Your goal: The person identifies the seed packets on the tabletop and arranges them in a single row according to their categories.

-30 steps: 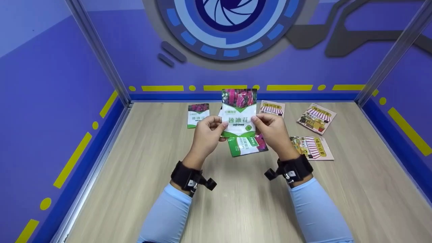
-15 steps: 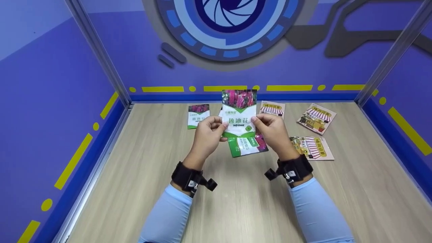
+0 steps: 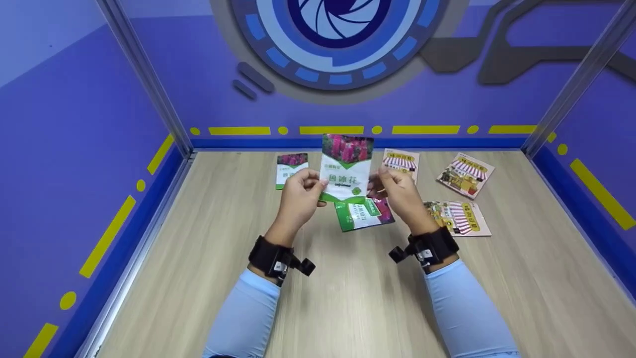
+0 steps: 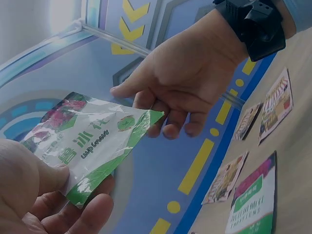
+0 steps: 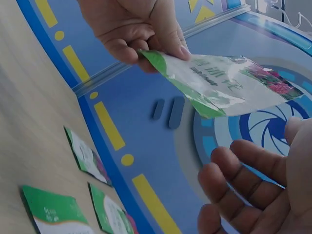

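Note:
My left hand [image 3: 298, 201] pinches a lupin seed packet [image 3: 346, 169] by its left edge, thumb in front. The packet is white and green with pink flowers at the top, held up above the table. My right hand [image 3: 401, 191] is beside its right edge; in the right wrist view this hand [image 5: 253, 190] has its fingers loosely spread, apart from the packet [image 5: 214, 87]. Under the held packet lies another green and white seed packet [image 3: 365, 216], turned sideways. A similar flower packet [image 3: 292, 161] lies behind my left hand, partly covered by it.
Three pink packets with striped awnings lie to the right: one packet [image 3: 400, 158] at the back, a tilted packet [image 3: 466, 175], and a nearer packet [image 3: 464, 219] partly behind my right forearm. Blue-purple panels [image 3: 248, 114] wall the wooden table [image 3: 198, 238] at the back and sides.
My right hand has let go of the packet's right edge and its fingers have loosened. My left hand has moved slightly left with the packet, which now tilts a little.

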`<act>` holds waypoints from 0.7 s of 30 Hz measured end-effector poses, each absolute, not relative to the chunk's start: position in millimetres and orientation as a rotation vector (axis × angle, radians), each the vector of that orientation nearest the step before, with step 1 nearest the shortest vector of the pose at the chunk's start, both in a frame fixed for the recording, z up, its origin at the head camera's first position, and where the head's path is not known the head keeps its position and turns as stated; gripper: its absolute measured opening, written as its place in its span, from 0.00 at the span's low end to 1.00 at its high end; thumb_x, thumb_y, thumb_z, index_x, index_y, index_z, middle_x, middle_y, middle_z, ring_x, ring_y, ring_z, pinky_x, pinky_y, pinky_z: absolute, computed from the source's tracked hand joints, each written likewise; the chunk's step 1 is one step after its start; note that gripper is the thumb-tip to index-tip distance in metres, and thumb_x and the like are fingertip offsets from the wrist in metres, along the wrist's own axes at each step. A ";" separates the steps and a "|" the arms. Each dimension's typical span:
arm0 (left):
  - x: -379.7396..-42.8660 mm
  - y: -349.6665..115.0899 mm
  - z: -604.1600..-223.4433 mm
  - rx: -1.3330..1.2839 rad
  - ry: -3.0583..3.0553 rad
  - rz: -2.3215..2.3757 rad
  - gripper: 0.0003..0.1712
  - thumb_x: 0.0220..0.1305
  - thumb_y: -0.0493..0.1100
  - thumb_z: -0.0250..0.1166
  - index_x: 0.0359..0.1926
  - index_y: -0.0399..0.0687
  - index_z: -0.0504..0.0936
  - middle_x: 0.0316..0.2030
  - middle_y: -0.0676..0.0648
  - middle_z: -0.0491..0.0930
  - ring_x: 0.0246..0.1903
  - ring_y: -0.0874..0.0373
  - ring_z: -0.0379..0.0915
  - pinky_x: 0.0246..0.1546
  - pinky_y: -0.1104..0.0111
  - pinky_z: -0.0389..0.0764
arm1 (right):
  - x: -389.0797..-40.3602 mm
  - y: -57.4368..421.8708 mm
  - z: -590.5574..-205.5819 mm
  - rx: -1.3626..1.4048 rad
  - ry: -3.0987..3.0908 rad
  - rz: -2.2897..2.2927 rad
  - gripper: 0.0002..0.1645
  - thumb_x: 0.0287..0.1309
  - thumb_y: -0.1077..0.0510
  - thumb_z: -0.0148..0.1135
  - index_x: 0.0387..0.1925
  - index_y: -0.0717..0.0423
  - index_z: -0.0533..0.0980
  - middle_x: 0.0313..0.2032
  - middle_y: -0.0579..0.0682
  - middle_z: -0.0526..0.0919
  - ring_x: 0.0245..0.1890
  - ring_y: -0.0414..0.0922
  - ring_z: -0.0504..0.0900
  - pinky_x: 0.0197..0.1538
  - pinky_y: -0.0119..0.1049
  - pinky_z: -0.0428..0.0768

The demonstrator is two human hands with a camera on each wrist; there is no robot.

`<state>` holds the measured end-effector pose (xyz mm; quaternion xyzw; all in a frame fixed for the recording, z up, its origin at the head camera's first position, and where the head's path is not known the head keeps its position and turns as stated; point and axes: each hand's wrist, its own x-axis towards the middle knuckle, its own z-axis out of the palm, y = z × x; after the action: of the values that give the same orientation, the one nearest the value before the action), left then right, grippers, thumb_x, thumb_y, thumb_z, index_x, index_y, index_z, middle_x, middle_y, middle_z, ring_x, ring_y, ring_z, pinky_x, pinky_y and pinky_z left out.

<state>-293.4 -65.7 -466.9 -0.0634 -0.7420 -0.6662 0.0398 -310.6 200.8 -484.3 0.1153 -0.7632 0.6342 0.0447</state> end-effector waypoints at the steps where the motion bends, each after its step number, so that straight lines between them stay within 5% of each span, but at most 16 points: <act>1: -296.6 -69.1 -469.1 -0.177 -2.281 -2.021 0.04 0.82 0.37 0.69 0.51 0.39 0.86 0.41 0.42 0.91 0.37 0.56 0.87 0.35 0.64 0.94 | -312.4 203.2 -488.4 0.353 -2.395 1.880 0.27 0.92 0.53 0.50 0.51 0.71 0.87 0.39 0.59 0.93 0.38 0.46 0.92 0.45 0.34 0.90; 5: -311.8 -86.2 -480.6 -0.055 -2.316 -1.963 0.07 0.81 0.38 0.70 0.54 0.38 0.87 0.44 0.40 0.93 0.40 0.55 0.87 0.35 0.65 0.93 | -319.7 211.6 -507.4 0.329 -2.703 1.528 0.23 0.88 0.49 0.60 0.63 0.64 0.86 0.56 0.63 0.93 0.55 0.54 0.92 0.61 0.44 0.90; 10: -326.8 -115.1 -491.6 0.104 -2.431 -1.860 0.13 0.82 0.38 0.69 0.60 0.36 0.86 0.52 0.37 0.92 0.44 0.52 0.87 0.36 0.65 0.93 | -323.9 217.9 -528.7 0.376 -2.983 1.101 0.31 0.79 0.47 0.71 0.73 0.59 0.81 0.71 0.63 0.84 0.71 0.62 0.83 0.76 0.62 0.81; 17: -335.9 -167.1 -497.0 0.216 -2.588 -1.704 0.16 0.84 0.39 0.66 0.64 0.34 0.85 0.56 0.34 0.91 0.42 0.53 0.84 0.40 0.64 0.89 | -322.3 221.7 -540.8 0.509 -3.090 0.780 0.32 0.69 0.49 0.81 0.69 0.56 0.86 0.75 0.63 0.80 0.77 0.64 0.78 0.80 0.64 0.76; 21: -339.3 -198.4 -501.4 0.238 -2.675 -1.619 0.21 0.84 0.39 0.64 0.68 0.31 0.83 0.61 0.31 0.88 0.52 0.46 0.87 0.50 0.61 0.90 | -323.1 223.1 -543.7 0.532 -3.109 0.713 0.29 0.66 0.49 0.85 0.65 0.54 0.89 0.73 0.60 0.81 0.74 0.62 0.78 0.78 0.63 0.78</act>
<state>-339.3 -198.4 -501.4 0.0760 -0.8530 -0.5163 0.0028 -323.1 223.1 -543.7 0.1644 -0.9604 0.2204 -0.0462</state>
